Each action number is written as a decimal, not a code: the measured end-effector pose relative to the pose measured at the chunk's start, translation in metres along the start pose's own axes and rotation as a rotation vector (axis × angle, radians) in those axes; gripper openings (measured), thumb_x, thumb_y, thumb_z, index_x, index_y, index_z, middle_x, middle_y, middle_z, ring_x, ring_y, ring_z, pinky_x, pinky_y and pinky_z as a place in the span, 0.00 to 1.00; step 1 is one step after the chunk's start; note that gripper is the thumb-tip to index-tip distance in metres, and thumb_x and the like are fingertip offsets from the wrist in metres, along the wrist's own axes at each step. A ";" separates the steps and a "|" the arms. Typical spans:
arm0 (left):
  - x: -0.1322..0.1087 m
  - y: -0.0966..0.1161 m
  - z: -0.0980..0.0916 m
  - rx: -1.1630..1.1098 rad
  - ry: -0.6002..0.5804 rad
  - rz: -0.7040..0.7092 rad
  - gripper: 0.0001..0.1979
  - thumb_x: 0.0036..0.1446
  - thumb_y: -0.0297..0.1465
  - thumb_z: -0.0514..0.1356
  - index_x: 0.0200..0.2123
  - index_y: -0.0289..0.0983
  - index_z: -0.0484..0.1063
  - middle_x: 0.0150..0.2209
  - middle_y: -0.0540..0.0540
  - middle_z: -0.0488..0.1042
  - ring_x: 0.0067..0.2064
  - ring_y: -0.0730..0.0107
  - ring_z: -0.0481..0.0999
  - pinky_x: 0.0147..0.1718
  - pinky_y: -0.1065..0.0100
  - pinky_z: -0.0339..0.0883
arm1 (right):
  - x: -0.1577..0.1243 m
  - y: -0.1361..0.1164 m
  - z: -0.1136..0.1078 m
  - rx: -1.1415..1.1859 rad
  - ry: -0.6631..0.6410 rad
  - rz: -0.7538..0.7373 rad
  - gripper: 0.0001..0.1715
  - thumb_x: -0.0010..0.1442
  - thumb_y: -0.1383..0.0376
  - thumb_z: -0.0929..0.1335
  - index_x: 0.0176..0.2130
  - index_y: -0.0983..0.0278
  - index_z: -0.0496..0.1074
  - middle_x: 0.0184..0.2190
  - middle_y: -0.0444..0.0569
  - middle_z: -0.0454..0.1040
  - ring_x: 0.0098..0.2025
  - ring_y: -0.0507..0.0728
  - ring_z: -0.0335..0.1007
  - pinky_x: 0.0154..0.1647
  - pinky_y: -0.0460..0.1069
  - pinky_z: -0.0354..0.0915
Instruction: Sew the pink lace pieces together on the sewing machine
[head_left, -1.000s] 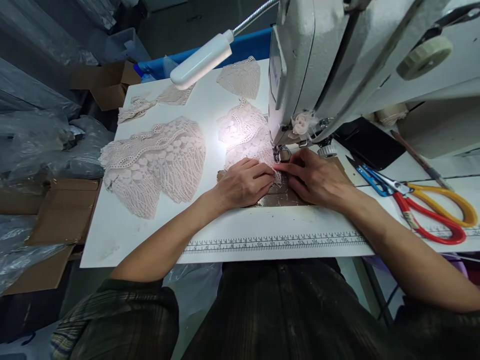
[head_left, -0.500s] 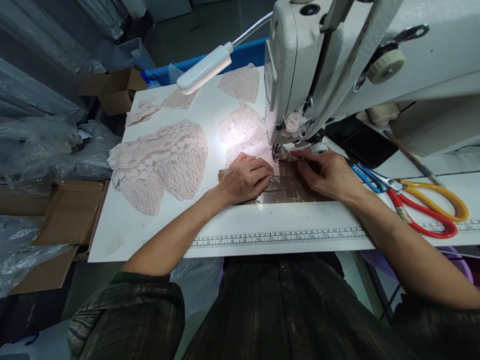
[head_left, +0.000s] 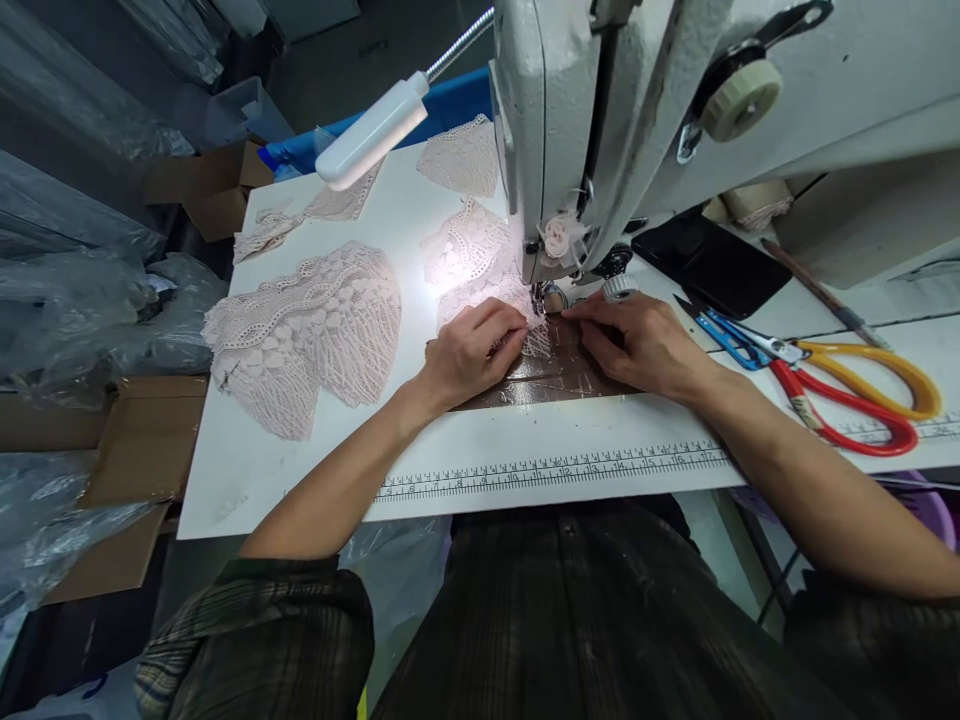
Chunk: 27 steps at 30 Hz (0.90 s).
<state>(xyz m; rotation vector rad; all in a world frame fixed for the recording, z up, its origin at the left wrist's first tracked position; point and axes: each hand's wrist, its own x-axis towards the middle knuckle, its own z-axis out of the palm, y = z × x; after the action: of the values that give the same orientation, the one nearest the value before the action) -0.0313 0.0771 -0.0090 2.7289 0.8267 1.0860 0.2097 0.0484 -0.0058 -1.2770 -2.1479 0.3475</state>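
A pale pink lace piece (head_left: 480, 260) lies under the needle and presser foot (head_left: 537, 298) of the white sewing machine (head_left: 551, 120). On its near edge, my left hand (head_left: 472, 350) is closed, thumb and forefinger pinching the lace left of the foot. My right hand (head_left: 637, 340) is just right of the foot, fingertips pressed together beside a small round metal part (head_left: 553, 300). What those fingertips hold is too small to make out. Both hands rest over a brown shiny plate (head_left: 555, 375) with loose thread bits on it.
Two-lobed lace (head_left: 307, 330) and smaller lace pieces (head_left: 459, 158) lie on the white table (head_left: 300, 490). A lamp (head_left: 373, 130) shines from above. Scissors with red and yellow handles (head_left: 855, 400), blue snips (head_left: 731, 338) and a black phone-like slab (head_left: 712, 262) lie right. Cardboard boxes (head_left: 154, 430) stand left.
The view has shifted a little, so the machine appears further left. My left hand's fingers have gone from lying flatter on the lace to a pinch. My right hand stays beside the foot.
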 end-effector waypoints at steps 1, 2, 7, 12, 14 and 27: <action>-0.001 0.000 0.001 0.058 -0.017 0.056 0.04 0.66 0.25 0.58 0.38 0.35 0.72 0.37 0.45 0.79 0.36 0.71 0.78 0.32 0.68 0.69 | -0.001 0.001 0.001 -0.005 0.004 -0.012 0.19 0.65 0.64 0.63 0.47 0.65 0.81 0.35 0.53 0.77 0.32 0.54 0.71 0.35 0.50 0.66; -0.002 0.000 0.002 0.114 -0.036 0.106 0.03 0.66 0.25 0.59 0.38 0.35 0.73 0.37 0.45 0.80 0.36 0.70 0.78 0.32 0.67 0.68 | -0.001 0.001 0.002 -0.009 0.005 -0.024 0.20 0.66 0.63 0.63 0.47 0.65 0.80 0.36 0.53 0.78 0.33 0.54 0.71 0.35 0.50 0.67; -0.003 0.000 0.001 0.229 -0.098 0.208 0.05 0.65 0.23 0.59 0.40 0.38 0.73 0.40 0.47 0.82 0.34 0.71 0.76 0.35 0.62 0.65 | -0.002 0.005 0.008 -0.014 -0.033 -0.129 0.21 0.67 0.64 0.62 0.52 0.62 0.79 0.41 0.55 0.75 0.37 0.55 0.72 0.41 0.51 0.69; -0.002 -0.002 0.000 0.236 -0.093 0.272 0.06 0.64 0.22 0.59 0.41 0.38 0.74 0.40 0.48 0.81 0.37 0.68 0.76 0.44 0.57 0.66 | -0.004 0.007 0.012 -0.048 -0.085 -0.184 0.25 0.65 0.67 0.61 0.56 0.60 0.77 0.43 0.57 0.71 0.41 0.58 0.69 0.47 0.56 0.70; -0.002 -0.003 0.000 0.254 -0.084 0.291 0.07 0.64 0.23 0.60 0.41 0.39 0.74 0.41 0.47 0.81 0.39 0.67 0.75 0.43 0.57 0.66 | -0.004 0.007 0.012 -0.043 -0.090 -0.183 0.24 0.65 0.67 0.62 0.55 0.60 0.78 0.43 0.57 0.71 0.42 0.59 0.69 0.47 0.57 0.69; -0.004 -0.005 -0.004 0.233 -0.232 0.275 0.07 0.68 0.25 0.55 0.46 0.38 0.72 0.45 0.45 0.80 0.41 0.69 0.78 0.40 0.62 0.69 | -0.002 0.006 0.011 -0.066 -0.115 -0.199 0.23 0.64 0.66 0.62 0.53 0.59 0.79 0.44 0.58 0.72 0.44 0.60 0.70 0.47 0.57 0.70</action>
<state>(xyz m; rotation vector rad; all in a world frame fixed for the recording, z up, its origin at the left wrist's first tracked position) -0.0387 0.0793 -0.0094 3.1596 0.5902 0.7257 0.2081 0.0502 -0.0182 -1.0895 -2.3777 0.2747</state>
